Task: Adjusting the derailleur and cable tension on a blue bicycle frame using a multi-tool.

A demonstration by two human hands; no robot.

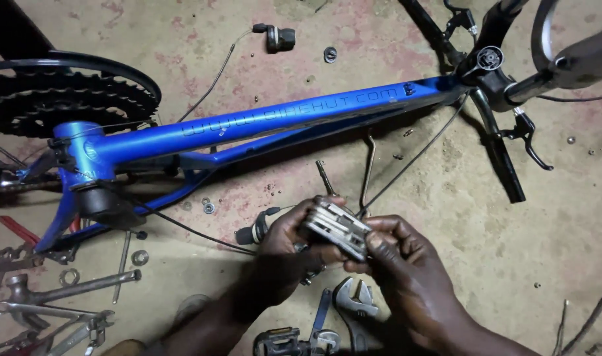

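We held a folding multi-tool [336, 229] between both hands, just above the concrete floor [485, 250]; our left hand [284, 247] closed around its near end to keep the body steady, while the fingers of our right hand [396, 260] pinched the far end, probably to pull out a blade; one thin key stood already unfolded, pointing up toward the frame. The tool was in the lower middle of the view, in front of the blue bicycle frame [261, 125], which lay on its side so that its parts could be reached; pale lettering ran along its long tube, small and tone on tone. The chainrings [63, 99] were at the upper left, the handlebar with a brake lever [532, 135] at the upper right. Under our hands lay an adjustable wrench [354, 303] and a black pedal [278, 343]; a hammer [57, 290] and other tools rested at the left, near enough to take; a shifter with its cable [278, 38] lay apart beyond the frame, and washers [209, 207] were scattered about.
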